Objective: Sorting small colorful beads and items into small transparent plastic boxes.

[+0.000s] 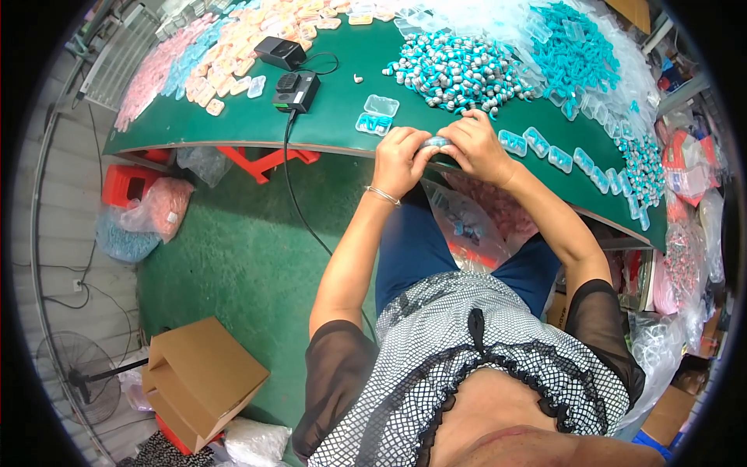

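My left hand [400, 161] and my right hand [476, 146] meet over the near edge of the green table [327, 117]. Pinched between both thumbs and fingers is a small clear plastic case [436, 143] with bluish-grey contents; my fingers cover much of it. Left of my hands lies an open clear case [375, 123] with teal pieces in its lower half. Beyond my right hand spreads a heap of small grey-and-teal pieces [459, 74]. A line of small clear cases with teal contents [560, 159] runs from beside my right hand along the table's right edge.
Teal pieces [576, 54] and loose clear cases [622, 97] are heaped at the far right. Peach cases [233, 58] cover the far left. Two black boxes [296, 92] stand on the table, a cable hanging down. A cardboard box [206, 377] and a fan [78, 377] are lower left.
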{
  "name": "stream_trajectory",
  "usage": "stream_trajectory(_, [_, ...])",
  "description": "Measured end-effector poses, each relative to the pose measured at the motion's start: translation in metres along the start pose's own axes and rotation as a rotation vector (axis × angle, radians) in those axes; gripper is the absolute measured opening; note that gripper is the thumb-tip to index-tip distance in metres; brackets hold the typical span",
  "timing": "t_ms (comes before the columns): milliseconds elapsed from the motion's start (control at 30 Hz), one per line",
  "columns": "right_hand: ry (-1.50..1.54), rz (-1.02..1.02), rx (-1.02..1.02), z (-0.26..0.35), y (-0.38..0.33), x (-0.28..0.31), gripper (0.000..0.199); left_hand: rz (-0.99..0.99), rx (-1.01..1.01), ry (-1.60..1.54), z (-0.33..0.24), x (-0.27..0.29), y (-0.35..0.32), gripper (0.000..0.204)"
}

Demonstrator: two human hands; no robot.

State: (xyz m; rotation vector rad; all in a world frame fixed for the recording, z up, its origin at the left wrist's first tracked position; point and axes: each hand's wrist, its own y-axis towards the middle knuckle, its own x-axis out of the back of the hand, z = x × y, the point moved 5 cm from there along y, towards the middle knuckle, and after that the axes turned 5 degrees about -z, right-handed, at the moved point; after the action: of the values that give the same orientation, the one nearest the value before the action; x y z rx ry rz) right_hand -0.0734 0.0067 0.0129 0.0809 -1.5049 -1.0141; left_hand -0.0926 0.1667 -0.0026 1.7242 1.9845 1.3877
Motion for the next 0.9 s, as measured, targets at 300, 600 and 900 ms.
stream_trajectory(300, [-0.072,-0.020,-0.032,-0.002,0.002,0.009,0.030,0.028,-0.030,0.119,-0.004,-0.003,-0.003,0.046])
stream_trajectory(600, [-0.243,-0.080,-0.022,-0.004,0.013,0.029,0.022,-0.166,0.163,0.448,0.036,0.065,0.004,0.060])
stream_trajectory(900, [-0.044,0.086,-0.212,-0.001,0.084,-0.050,0.026,0.021,0.245,0.504,0.058,0.060,0.003,0.049])
